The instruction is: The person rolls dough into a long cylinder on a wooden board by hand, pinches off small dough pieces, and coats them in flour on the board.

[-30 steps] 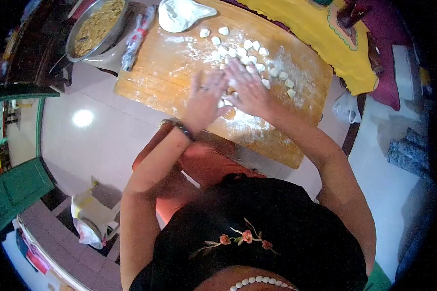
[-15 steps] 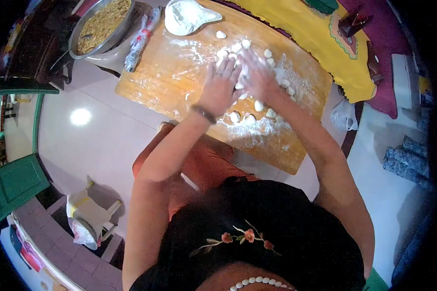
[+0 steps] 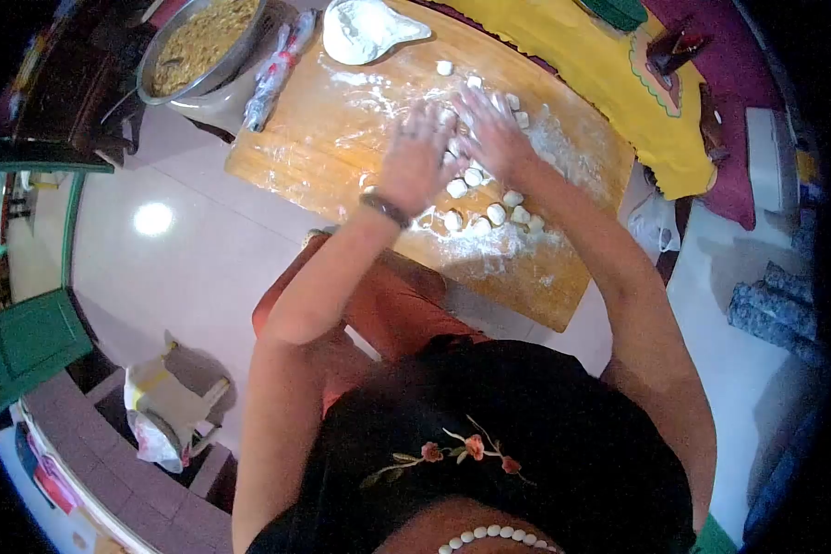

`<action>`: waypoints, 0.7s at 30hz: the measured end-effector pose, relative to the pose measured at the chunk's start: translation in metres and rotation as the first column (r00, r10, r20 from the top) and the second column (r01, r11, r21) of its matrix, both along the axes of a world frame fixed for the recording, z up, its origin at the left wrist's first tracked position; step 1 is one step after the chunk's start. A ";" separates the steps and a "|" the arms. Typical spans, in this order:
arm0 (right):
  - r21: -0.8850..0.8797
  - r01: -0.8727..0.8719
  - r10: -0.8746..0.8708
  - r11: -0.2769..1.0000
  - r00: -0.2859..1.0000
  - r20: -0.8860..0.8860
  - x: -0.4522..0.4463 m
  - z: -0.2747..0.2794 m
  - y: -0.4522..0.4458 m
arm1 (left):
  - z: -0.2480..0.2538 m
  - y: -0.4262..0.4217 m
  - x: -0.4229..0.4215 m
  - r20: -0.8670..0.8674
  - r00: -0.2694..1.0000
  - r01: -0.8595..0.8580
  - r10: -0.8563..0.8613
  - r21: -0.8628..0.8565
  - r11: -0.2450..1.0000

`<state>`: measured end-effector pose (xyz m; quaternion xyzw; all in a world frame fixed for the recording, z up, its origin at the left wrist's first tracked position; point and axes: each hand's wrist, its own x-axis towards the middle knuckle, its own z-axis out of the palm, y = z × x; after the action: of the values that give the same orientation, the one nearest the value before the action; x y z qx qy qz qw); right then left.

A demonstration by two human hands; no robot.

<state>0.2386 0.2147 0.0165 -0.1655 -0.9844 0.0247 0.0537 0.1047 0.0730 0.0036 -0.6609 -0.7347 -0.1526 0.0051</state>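
Observation:
Small white dough pieces (image 3: 496, 214) lie scattered over a floured wooden board (image 3: 295, 166). My left hand (image 3: 417, 157), with a dark bracelet on its wrist, is spread palm down over the board's middle, fingers slightly blurred. Close on its right, my right hand (image 3: 494, 138) rests flat over more dough pieces, fingers stretched out and floury. Some pieces are partly hidden beneath both hands; whether the palms press on them I cannot tell. A white scoop-shaped bowl of flour (image 3: 365, 32) stands at the board's far edge.
A metal bowl of chunky brown filling (image 3: 203, 46) with a spoon stands at the upper left. Beside it lies a plastic-wrapped bundle (image 3: 280, 74). A yellow cloth (image 3: 600, 65) borders the board's far right. A small stool (image 3: 177, 397) is on the floor at lower left.
Dough pieces have shifted and spread under my hands, several now lying nearer the board's front. My hands have moved only slightly. The board sits a little further right in view.

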 end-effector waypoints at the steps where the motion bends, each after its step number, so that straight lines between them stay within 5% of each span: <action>1: -0.043 0.007 -0.007 0.999 1.000 0.004 0.011 0.005 -0.014 | 0.000 -0.011 0.008 0.022 0.997 0.073 -0.073 0.016 0.997; 6: -0.096 -0.101 0.106 0.990 0.993 0.058 -0.006 0.011 -0.079 | 0.020 -0.067 -0.007 -0.252 0.950 0.084 -0.184 -0.361 0.929; 9: 0.070 -0.201 0.194 0.977 0.977 0.089 -0.049 0.010 -0.062 | 0.004 -0.060 -0.041 -0.160 0.987 -0.041 0.007 -0.209 0.977; 10: 0.142 -0.208 0.192 0.968 0.974 0.118 -0.061 0.018 -0.052 | 0.001 -0.054 -0.051 -0.118 0.993 -0.024 0.026 0.020 1.000; 14: 0.214 -0.164 0.134 0.963 0.980 0.150 -0.068 0.014 0.009 | -0.002 -0.015 -0.055 0.041 0.999 -0.037 0.034 0.058 0.998; 17: -0.086 -0.117 0.125 0.989 0.989 0.084 -0.029 0.020 0.055 | -0.004 0.010 -0.028 0.133 0.991 -0.019 0.001 0.134 0.991; 21: -0.217 0.053 -0.050 0.975 0.999 0.019 0.033 0.006 0.022 | 0.006 -0.006 0.002 0.128 0.983 0.137 -0.130 -0.051 0.989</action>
<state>0.2715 0.2366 0.0221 -0.1962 -0.9715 0.1299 0.0292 0.1063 0.0673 0.0100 -0.6978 -0.6919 -0.1715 -0.0710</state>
